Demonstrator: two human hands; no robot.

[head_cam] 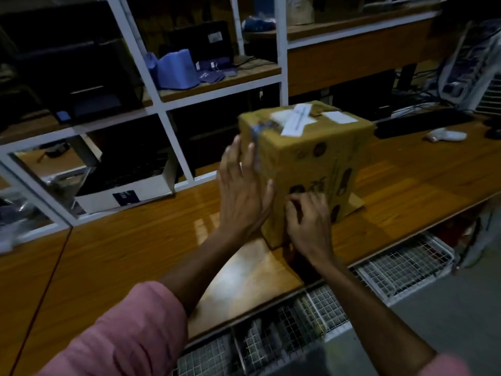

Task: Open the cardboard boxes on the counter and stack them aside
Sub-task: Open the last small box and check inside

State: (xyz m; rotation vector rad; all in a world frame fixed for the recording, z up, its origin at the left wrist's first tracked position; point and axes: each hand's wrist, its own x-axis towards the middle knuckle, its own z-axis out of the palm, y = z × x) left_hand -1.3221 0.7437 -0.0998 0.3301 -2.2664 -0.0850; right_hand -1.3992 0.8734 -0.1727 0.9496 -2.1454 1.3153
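Centre frame, the taped cardboard box (306, 161) stands on the counter (130, 240). The left hand (241, 191) presses flat, fingers spread; the right hand (309, 221) curls, seemingly picking at tape. It looks stiff, likely light; hold opposite sides.

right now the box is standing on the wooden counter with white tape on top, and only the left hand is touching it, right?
Not quite. The head view shows both hands on the box: the left hand lies flat on its side, and the right hand works at its near face. The rest holds: it stands on the wooden counter, white tape on top.
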